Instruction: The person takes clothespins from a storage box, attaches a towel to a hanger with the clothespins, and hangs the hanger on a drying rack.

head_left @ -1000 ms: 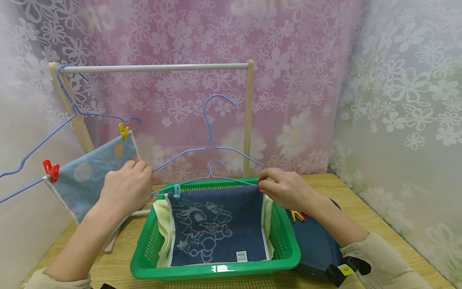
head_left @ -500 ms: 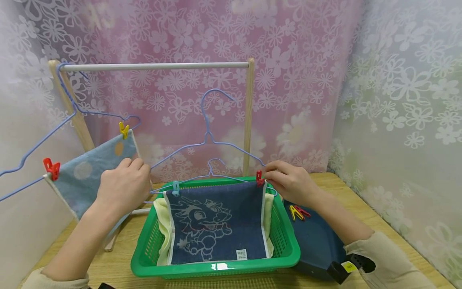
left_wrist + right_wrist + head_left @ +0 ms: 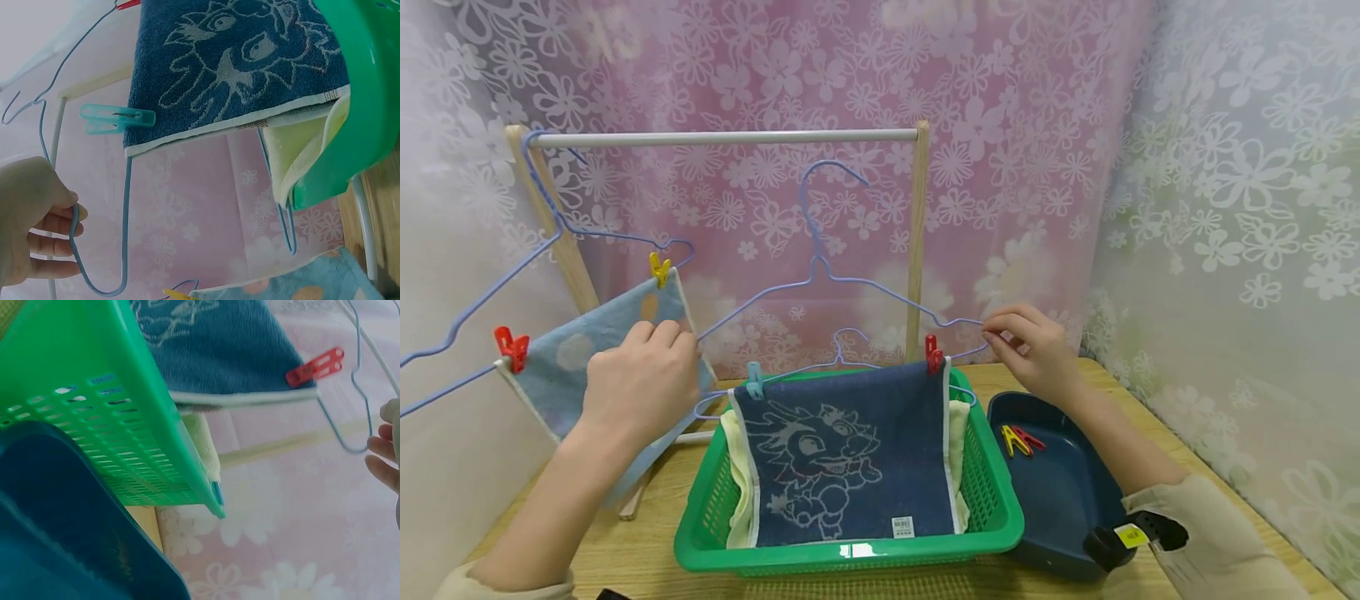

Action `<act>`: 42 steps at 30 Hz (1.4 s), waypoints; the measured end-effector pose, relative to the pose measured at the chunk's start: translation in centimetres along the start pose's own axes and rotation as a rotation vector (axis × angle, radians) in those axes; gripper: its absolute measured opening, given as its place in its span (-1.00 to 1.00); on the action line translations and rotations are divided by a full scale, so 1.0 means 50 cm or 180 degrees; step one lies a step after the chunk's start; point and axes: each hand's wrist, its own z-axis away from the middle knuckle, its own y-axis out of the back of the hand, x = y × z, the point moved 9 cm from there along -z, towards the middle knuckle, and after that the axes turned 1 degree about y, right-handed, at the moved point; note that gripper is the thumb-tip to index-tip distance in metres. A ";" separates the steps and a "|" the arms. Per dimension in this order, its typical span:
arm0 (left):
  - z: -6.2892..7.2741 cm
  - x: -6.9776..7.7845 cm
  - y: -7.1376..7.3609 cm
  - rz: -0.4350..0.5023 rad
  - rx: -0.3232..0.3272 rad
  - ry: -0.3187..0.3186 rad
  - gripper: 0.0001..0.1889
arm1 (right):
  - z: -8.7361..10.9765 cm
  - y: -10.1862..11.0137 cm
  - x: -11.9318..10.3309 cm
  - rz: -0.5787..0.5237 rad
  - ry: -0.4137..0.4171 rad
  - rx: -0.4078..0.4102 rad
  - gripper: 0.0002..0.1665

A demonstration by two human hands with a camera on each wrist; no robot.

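Observation:
A blue wire clothes hanger (image 3: 817,246) is held by both hands above the basket, its hook upright. My left hand (image 3: 640,375) grips its left end; the left wrist view shows thumb and fingers round the wire. At the other end, the fingertips of my right hand (image 3: 1033,346) pinch the wire. From the hanger's lower bar hangs a navy towel (image 3: 838,458) with a cartoon dragon pattern, its lower part inside the basket. A light blue clothespin (image 3: 755,379) clips the towel's left corner, and a red clothespin (image 3: 933,354) its right.
Pale yellow cloth and another hanger lie in the green basket (image 3: 850,554). Right of it, a dark blue tub (image 3: 1052,475) holds a yellow clothespin (image 3: 1015,442) and a red one. Behind stands a rack with a white rod (image 3: 722,138); a light blue towel (image 3: 572,354) hangs at left.
The right hand has let go of the red clothespin and moved right to the hanger's end. The hanger and navy towel have risen slightly and shifted left.

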 end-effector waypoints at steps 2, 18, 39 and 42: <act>-0.001 -0.006 0.005 0.0008 -0.0030 0.0073 -0.86 | 0.003 0.006 0.019 0.0058 -0.0216 0.0019 -0.88; -0.020 -0.045 0.060 -0.0182 0.0029 0.0212 -0.79 | -0.009 -0.071 0.151 0.0489 -0.1305 -0.0980 -0.87; -0.012 -0.103 0.091 -0.0368 -0.0045 0.0465 -0.80 | -0.060 -0.243 0.133 0.1625 -0.0198 -0.2283 -0.59; -0.012 -0.118 0.091 -0.0420 -0.0131 0.0539 -0.81 | -0.059 -0.250 0.134 0.1566 -0.0252 -0.2316 -0.54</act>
